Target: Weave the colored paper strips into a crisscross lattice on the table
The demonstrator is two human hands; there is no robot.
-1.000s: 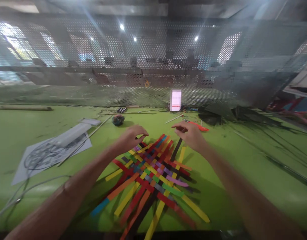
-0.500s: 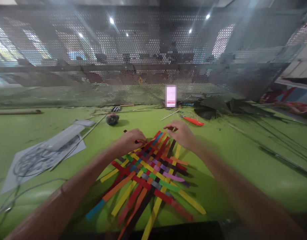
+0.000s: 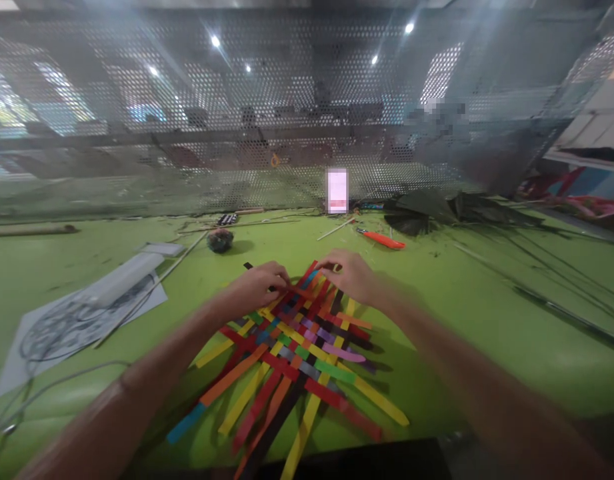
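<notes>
Woven mat of bright strips (image 3: 307,347), lying on the green table (image 3: 437,280), with both hands at the far side.
Probably very light, thin and bendy, maybe a bit slippery at the crossings; likely easy to crease or tug loose. Best to pinch one loose end (image 3: 394,413) at a time and press the middle flat. Left hand (image 3: 261,283) at the far left edge, thumb and fingertips close together over the strips; can't tell if pinching one. Right hand (image 3: 349,275) at the far tip, finger and thumb curled toward each other near a blue strip (image 3: 309,278); can't tell if gripping. Farther out, an orange-handled tool (image 3: 384,240) and a dark fuzzy ball (image 3: 220,241).
</notes>
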